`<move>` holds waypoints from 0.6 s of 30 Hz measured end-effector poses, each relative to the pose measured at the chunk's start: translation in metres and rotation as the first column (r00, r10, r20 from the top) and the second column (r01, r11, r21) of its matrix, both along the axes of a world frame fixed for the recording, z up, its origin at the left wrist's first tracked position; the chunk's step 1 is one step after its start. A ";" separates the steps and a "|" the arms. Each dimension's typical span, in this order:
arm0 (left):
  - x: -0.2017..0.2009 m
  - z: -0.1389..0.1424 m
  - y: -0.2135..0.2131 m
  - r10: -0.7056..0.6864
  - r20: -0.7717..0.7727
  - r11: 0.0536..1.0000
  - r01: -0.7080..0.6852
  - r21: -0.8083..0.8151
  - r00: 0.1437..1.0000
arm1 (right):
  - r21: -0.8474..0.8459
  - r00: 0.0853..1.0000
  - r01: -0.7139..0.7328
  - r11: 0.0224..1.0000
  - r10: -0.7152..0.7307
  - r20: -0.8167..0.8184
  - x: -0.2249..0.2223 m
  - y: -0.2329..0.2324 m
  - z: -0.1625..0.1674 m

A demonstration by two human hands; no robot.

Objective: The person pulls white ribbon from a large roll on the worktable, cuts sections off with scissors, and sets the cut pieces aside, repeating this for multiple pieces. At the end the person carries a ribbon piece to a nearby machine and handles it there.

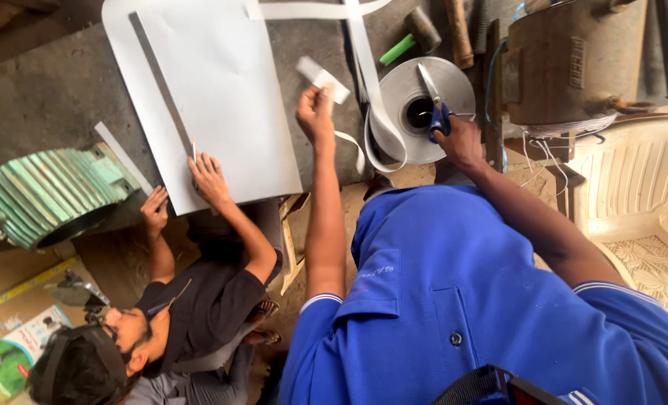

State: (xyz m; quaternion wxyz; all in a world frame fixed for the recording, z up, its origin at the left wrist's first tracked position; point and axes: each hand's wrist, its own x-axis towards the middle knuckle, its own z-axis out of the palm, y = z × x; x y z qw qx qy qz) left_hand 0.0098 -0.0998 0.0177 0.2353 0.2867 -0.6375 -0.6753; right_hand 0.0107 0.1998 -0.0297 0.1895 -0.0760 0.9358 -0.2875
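My left hand [315,114] is raised over the grey floor and pinches a small white paper piece [322,78]; a narrow white strip curls down from it. My right hand [457,139] grips blue-handled scissors [433,101], blades pointing away over a round white roll of strip material [412,109]. A big white sheet [214,90] lies to the left with a long metal ruler [161,82] on it. Another person crouching at lower left rests one hand [208,176] on that sheet's near edge, the other hand [154,210] on the floor.
A green finned motor housing [45,196] lies at far left. A brown metal machine [574,60] stands at upper right, hammers [424,30] beside it. A cream plastic chair [634,195] sits at right. Loose white strips [326,10] trail along the top.
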 end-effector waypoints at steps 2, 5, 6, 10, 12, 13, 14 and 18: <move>0.015 -0.003 0.010 0.010 0.069 1.000 -0.010 -0.001 0.998 | -0.055 0.999 -0.036 0.998 0.034 -0.039 0.009 0.009 0.001; 0.026 0.001 0.022 -0.019 0.123 0.998 0.011 0.066 0.992 | -0.068 0.979 -0.184 0.981 0.177 -0.099 0.018 0.017 0.018; 0.028 0.005 0.023 -0.034 0.134 0.995 0.021 0.099 0.990 | -0.108 0.953 -0.257 0.960 0.233 -0.196 0.017 0.014 0.026; 0.030 0.028 0.023 -0.345 0.206 0.915 0.278 0.294 0.916 | -0.212 0.839 -0.456 0.864 0.338 -0.426 -0.005 -0.025 0.050; 0.019 0.037 0.018 -0.448 0.180 0.845 0.349 0.406 0.876 | -0.259 0.809 -0.551 0.793 0.433 -0.397 -0.027 -0.055 0.051; 0.011 0.040 0.013 -0.431 0.172 0.848 0.332 0.414 0.886 | -0.294 0.783 -0.614 0.732 0.516 -0.348 -0.036 -0.070 0.049; 0.001 0.042 0.004 -0.414 0.167 0.851 0.315 0.419 0.895 | -0.389 0.839 -0.535 0.750 0.526 -0.140 -0.042 -0.084 0.045; -0.050 0.043 -0.031 -0.302 0.158 0.905 0.230 0.357 0.940 | -0.650 0.849 -0.087 0.755 0.398 0.348 -0.038 -0.120 0.026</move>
